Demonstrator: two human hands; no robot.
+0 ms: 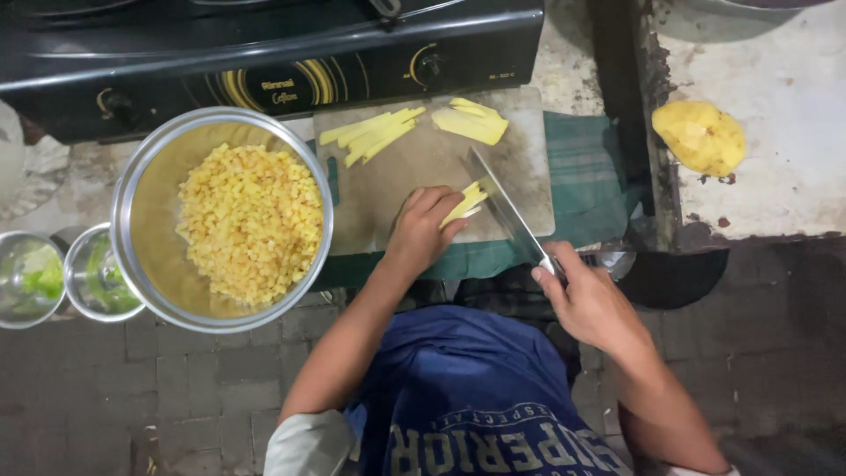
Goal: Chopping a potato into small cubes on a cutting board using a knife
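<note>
My left hand (421,227) presses down on a bundle of yellow potato strips (467,201) on a pale cutting board (414,167). My right hand (589,301) grips the handle of a knife (504,208), whose blade rests against the end of the strips. More yellow strips (372,135) and flat slices (472,122) lie at the far side of the board. To the left stands a large steel bowl (132,194) full of small yellow cubes (251,220).
A black gas stove (264,53) runs along the far edge. Two small steel bowls (31,278) with green pieces stand at the left. A peeled potato (701,137) lies on a worn white surface at right. A green cloth (582,167) is under the board.
</note>
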